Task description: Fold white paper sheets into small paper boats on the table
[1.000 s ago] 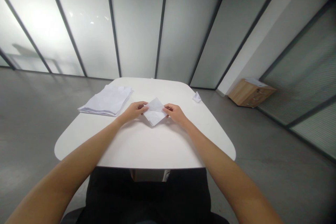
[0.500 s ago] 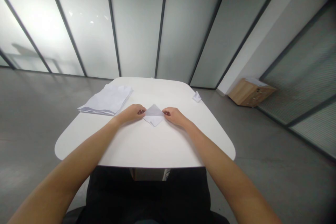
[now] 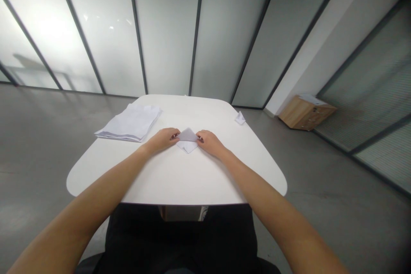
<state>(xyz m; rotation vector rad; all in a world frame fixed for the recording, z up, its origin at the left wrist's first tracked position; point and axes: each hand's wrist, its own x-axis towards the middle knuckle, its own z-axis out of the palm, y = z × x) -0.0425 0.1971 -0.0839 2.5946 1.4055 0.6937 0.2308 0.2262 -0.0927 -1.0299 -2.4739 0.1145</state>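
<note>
A small folded sheet of white paper (image 3: pixel 187 135) lies in the middle of the white table, diamond-shaped, with a crease running across it from side to side. My left hand (image 3: pixel 168 137) pinches its left corner, fingers curled. On the opposite side my right hand (image 3: pixel 206 139) grips the right corner between thumb and fingers. The upper part of the paper looks slightly shaded and raised; its lower point rests near the tabletop.
A stack of white paper sheets (image 3: pixel 130 123) lies on the table (image 3: pixel 180 182) at the left. Near the right edge sits a small folded paper piece (image 3: pixel 239 117). A wooden cabinet (image 3: pixel 305 113) stands on the floor at the right, before frosted glass panels (image 3: pixel 167 30).
Both hands have drawn slightly closer together. The paper between them looks narrower, its side corners pushed inward and its upper half more bent.
</note>
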